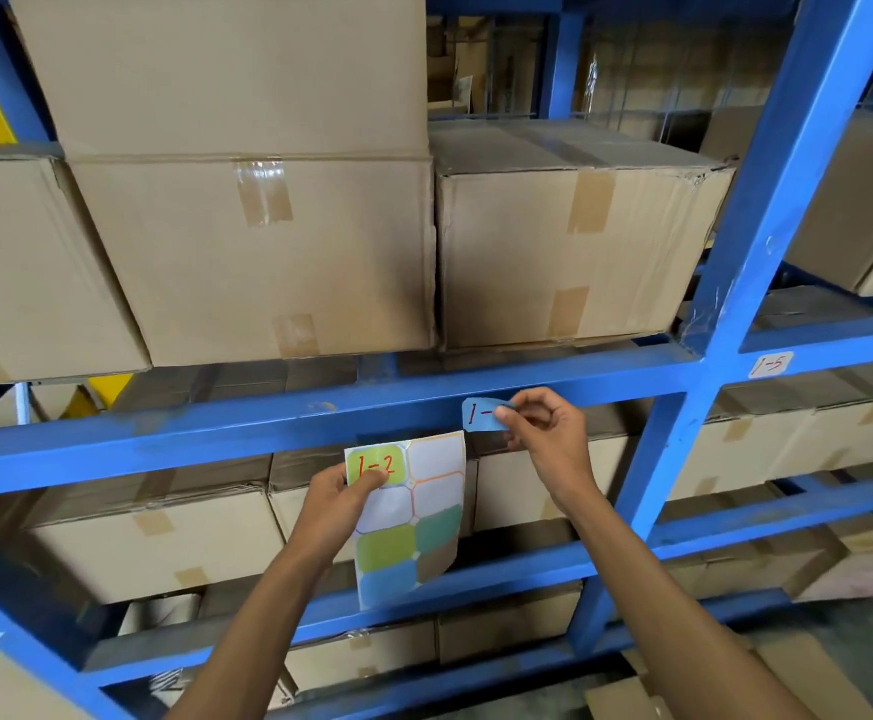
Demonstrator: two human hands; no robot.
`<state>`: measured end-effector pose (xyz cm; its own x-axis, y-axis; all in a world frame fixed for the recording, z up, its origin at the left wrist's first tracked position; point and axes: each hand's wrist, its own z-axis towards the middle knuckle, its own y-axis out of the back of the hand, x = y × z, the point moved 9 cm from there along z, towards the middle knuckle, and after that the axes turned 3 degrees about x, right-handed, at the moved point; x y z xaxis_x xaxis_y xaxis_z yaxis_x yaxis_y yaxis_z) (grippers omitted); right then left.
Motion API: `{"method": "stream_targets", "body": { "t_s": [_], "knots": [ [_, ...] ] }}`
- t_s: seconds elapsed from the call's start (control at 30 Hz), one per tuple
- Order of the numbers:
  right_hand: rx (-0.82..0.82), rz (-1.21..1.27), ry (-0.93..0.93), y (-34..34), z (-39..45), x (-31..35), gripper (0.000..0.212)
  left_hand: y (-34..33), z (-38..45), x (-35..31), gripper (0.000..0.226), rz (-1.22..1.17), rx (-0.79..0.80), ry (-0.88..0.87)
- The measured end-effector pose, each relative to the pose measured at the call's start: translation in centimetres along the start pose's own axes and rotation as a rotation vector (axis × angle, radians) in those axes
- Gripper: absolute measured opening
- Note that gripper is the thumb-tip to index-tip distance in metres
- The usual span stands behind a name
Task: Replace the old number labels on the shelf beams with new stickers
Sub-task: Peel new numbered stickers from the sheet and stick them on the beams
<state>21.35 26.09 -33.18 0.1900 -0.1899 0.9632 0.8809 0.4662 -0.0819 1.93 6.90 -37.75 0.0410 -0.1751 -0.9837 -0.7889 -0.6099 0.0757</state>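
Centre of the frame, just below the long blue shelf beam (320,423): right hand (543,433) pinching a blue sticker (481,415) by its right end, thumb and fingertips curled on it, red "1-" showing and the rest hidden under the fingers. Held flat against or just in front of the beam face, which of the two unclear; probably kept by one end so the free left part can be laid down first and smoothed.

Lower centre: left hand (338,498) gripping the sticker sheet (408,517) at its upper left corner, thumb pressed on a green sticker (376,466) marked "1-2", fingers behind. Sheet kept upright and close under the beam, likely so the next label stays in reach. Several cells in its upper half bare white, coloured ones left below.

Right of the frame, past the upright post (767,210): a white label (770,365) reading "1-5" stuck on the neighbouring beam. Cardboard boxes (268,252) stacked on every shelf level behind.

Judged stage: applying a new number to this beam, pressing down not yet done.
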Motion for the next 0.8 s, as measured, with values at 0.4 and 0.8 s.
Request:
{"method": "stream_targets", "body": {
  "t_s": [0.4, 0.8],
  "knots": [
    [-0.012, -0.085, 0.060, -3.0, 0.8, -1.8, 0.016, 1.4, -0.5, 1.2, 0.022, -0.022, -0.049, -0.027],
    [-0.083, -0.067, 0.119, -3.4, 1.0, -2.4, 0.015, 2.1, 0.2, 0.9, 0.021, -0.009, -0.058, -0.041]
  ]
}}
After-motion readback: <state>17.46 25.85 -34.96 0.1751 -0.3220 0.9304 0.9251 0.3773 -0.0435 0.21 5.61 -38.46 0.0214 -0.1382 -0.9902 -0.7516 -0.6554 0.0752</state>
